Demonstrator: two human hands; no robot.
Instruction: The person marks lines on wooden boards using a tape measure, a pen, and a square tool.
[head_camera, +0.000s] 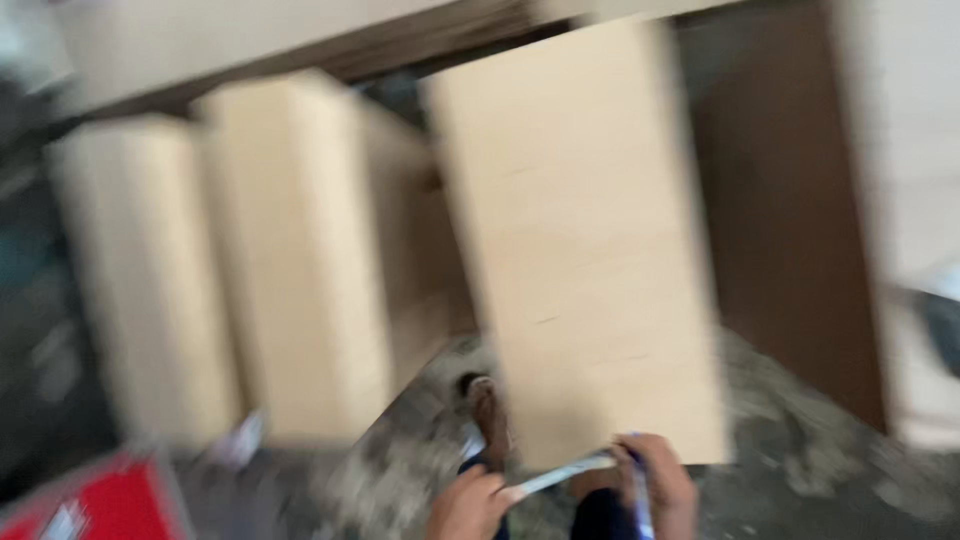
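Rough, dusty grey floor (800, 460) is spreading under everything, and the whole view is smeared by motion, so fine detail is lost.

Both hands are working at the bottom edge of the frame. The left hand (468, 505) is closing its fingers on one end of a pale strip (560, 475), probably a measuring tape, though the blur is hiding its markings. The right hand (660, 485) is gripping the other end, with something blue and white showing at its fingers. The strip is running nearly level between them, tilting up slightly toward the right hand.

That strip is lying just along the near short edge of a light plywood panel (580, 240), which is stretching away from the hands with its long axis pointing up the frame and leaning a little left. The right hand is sitting at that near edge; the left hand is hanging just below and to the left of the panel's corner. A sandalled foot (485, 405) is standing beside the panel's left edge.

Further left, two more pale boards (295, 250) (140, 280) are lying roughly parallel, with gaps between them. A dark brown board (790, 220) is lying along the panel's right side. A red box (110, 505) is sitting at the lower left, well apart from the hands. Open floor is showing to the right of the hands.
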